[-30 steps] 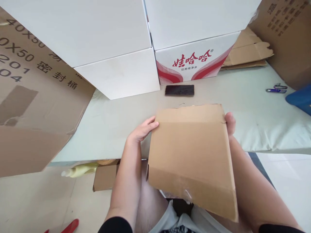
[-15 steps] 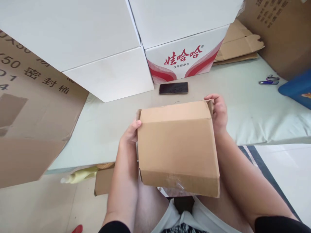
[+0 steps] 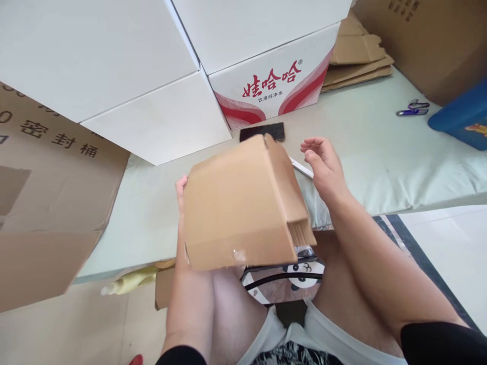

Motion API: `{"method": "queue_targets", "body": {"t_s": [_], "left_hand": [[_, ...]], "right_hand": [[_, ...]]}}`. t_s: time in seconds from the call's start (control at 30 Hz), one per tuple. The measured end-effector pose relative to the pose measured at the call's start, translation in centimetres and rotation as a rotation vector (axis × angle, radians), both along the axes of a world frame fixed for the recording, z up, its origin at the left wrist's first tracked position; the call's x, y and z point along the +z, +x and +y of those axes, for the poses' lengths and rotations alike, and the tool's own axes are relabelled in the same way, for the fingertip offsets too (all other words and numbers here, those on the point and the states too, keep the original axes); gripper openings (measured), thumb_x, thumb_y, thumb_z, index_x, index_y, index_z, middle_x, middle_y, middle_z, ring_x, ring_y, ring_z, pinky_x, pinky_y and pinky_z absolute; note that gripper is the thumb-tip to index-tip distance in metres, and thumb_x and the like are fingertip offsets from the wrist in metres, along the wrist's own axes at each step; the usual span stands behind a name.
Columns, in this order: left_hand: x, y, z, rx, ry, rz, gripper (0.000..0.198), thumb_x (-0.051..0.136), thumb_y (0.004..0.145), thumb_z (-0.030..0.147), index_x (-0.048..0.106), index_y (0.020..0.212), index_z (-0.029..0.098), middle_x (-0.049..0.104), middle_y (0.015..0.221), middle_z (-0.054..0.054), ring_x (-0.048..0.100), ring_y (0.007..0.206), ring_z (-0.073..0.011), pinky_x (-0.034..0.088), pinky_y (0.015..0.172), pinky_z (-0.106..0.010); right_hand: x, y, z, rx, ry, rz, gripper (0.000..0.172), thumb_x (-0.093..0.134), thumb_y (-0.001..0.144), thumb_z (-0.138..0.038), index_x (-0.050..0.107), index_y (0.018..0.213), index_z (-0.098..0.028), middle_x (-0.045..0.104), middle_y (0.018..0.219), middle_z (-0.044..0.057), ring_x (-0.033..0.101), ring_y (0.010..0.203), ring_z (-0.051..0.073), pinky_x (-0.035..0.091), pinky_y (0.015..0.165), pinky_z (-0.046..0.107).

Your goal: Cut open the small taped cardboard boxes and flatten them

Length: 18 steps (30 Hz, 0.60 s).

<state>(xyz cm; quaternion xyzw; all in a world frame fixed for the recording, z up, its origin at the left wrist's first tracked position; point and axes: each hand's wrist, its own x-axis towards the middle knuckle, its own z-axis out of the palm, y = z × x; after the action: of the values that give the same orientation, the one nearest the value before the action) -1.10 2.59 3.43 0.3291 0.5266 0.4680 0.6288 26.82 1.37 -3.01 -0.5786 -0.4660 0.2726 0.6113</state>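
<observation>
Your left hand [image 3: 181, 188] curls around the left edge of a cardboard box [image 3: 236, 203] tilted above your lap, its fingers mostly hidden, in what looks like one-handed support. Your right hand [image 3: 326, 167], fingers loosely parted, stands clear; steadier handling would call for gripping the box's right side.

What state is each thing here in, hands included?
Cardboard box: tilted; whether sealed, unclear.
Left hand: gripping the box's left side.
Right hand: open, fingers curved, apart from the box.
Phone: lying flat, screen dark, partly hidden.
White boxes: stacked.
Folded cardboard: piled flat.
</observation>
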Motion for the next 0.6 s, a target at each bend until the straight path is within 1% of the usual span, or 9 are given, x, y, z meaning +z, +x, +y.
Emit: {"method": "queue_targets", "body": {"t_s": [0.07,0.13,0.2,0.27,0.33,0.37,0.43,0.5,0.6], "left_hand": [[0.4,-0.3,0.2,0.088,-0.084,-0.125,0.043,0.058,0.084,0.068,0.060,0.086,0.025,0.070,0.072,0.004,0.065,0.061,-0.0187,0.053,0.055,-0.033],[0.7,-0.6,-0.1,0.134,-0.143,-0.158,0.044,0.058,0.082,0.070,0.061,0.093,0.028,0.072,0.078,0.004,0.067,0.066,-0.0208,0.056,0.058,-0.036],[0.8,-0.6,-0.6,0.135,-0.176,-0.183,0.047,0.057,0.081,0.073,0.061,0.100,0.030,0.072,0.083,0.005,0.068,0.069,-0.0230,0.058,0.062,-0.040],[0.7,-0.5,-0.9,0.107,-0.178,-0.195,0.049,0.058,0.080,0.074,0.061,0.104,0.031,0.072,0.086,0.004,0.068,0.070,-0.0228,0.057,0.062,-0.039],[0.4,-0.1,-0.8,0.127,-0.141,-0.192,0.049,0.059,0.081,0.070,0.061,0.105,0.027,0.072,0.086,0.003,0.067,0.066,-0.0204,0.054,0.059,-0.033],[0.1,0.1,-0.6,0.155,-0.124,-0.191,0.049,0.058,0.082,0.068,0.061,0.104,0.025,0.071,0.085,0.002,0.066,0.064,-0.0195,0.053,0.057,-0.031],[-0.3,0.6,0.1,0.232,-0.090,-0.209,0.047,0.053,0.085,0.064,0.062,0.100,0.021,0.070,0.082,0.000,0.064,0.062,-0.0190,0.052,0.058,-0.031],[-0.6,0.7,0.8,0.283,-0.081,-0.251,0.046,0.048,0.086,0.063,0.062,0.095,0.021,0.069,0.078,-0.002,0.064,0.063,-0.0201,0.052,0.061,-0.032],[-0.8,0.0,1.2,0.282,-0.080,-0.293,0.045,0.048,0.086,0.065,0.061,0.091,0.022,0.068,0.077,-0.002,0.065,0.067,-0.0218,0.053,0.064,-0.033]], "right_hand": [[0.5,-0.1,-0.4,0.113,0.016,0.010,0.027,0.058,0.088,-0.041,0.058,0.110,-0.026,0.070,0.118,0.008,0.068,0.110,0.024,0.055,0.095,0.045],[1.0,-0.5,-0.8,0.229,0.041,-0.056,0.030,0.059,0.086,-0.037,0.059,0.114,-0.026,0.070,0.122,0.008,0.069,0.113,0.026,0.055,0.098,0.048],[1.2,-1.2,-1.1,0.288,0.067,-0.184,0.039,0.061,0.084,-0.034,0.058,0.121,-0.026,0.069,0.127,0.010,0.067,0.118,0.028,0.053,0.101,0.051],[1.1,-1.9,-1.1,0.309,0.084,-0.326,0.051,0.066,0.079,-0.036,0.056,0.129,-0.024,0.067,0.133,0.013,0.065,0.122,0.031,0.053,0.102,0.053],[0.8,-2.5,-1.0,0.291,0.046,-0.442,0.063,0.068,0.077,-0.038,0.053,0.135,-0.023,0.064,0.138,0.016,0.064,0.122,0.035,0.053,0.100,0.056],[0.5,-2.8,-0.9,0.258,-0.005,-0.489,0.064,0.068,0.078,-0.039,0.052,0.138,-0.023,0.064,0.139,0.017,0.064,0.121,0.037,0.053,0.099,0.058],[0.1,-3.2,-0.8,0.137,-0.136,-0.560,0.058,0.062,0.083,-0.039,0.053,0.138,-0.024,0.065,0.136,0.017,0.066,0.117,0.039,0.052,0.095,0.061],[0.0,-3.4,-0.7,0.035,-0.204,-0.574,0.052,0.059,0.085,-0.038,0.055,0.135,-0.025,0.068,0.130,0.016,0.068,0.112,0.039,0.053,0.091,0.061],[0.4,-3.1,-0.8,0.031,-0.092,-0.431,0.049,0.065,0.080,-0.037,0.057,0.127,-0.027,0.071,0.126,0.013,0.070,0.107,0.035,0.056,0.089,0.054]]}}
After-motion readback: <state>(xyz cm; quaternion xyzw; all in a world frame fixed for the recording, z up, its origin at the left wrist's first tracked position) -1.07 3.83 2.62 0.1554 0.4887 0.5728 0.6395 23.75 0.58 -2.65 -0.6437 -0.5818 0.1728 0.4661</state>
